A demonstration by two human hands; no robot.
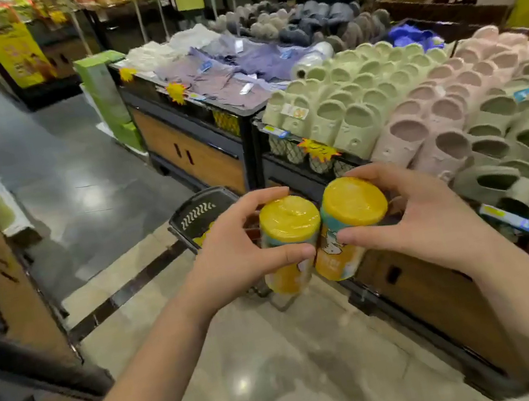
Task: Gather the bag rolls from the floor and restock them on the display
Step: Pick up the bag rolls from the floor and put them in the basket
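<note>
I hold two yellow bag rolls upright, side by side, above the floor in front of the display. My left hand (229,251) grips the left roll (287,231) with fingers over its top edge and thumb across its side. Around the right roll (352,214), which has a printed label, curls my right hand (432,218). The two rolls touch each other. A white roll (312,60) lies on the display table (201,161) behind the green slippers.
A black shopping basket (196,214) stands on the floor just beyond my hands. Rows of green and pink slippers (414,107) fill the display stand on the right. Folded cloths (218,69) cover the table behind. Another stand (1,276) borders the aisle at left.
</note>
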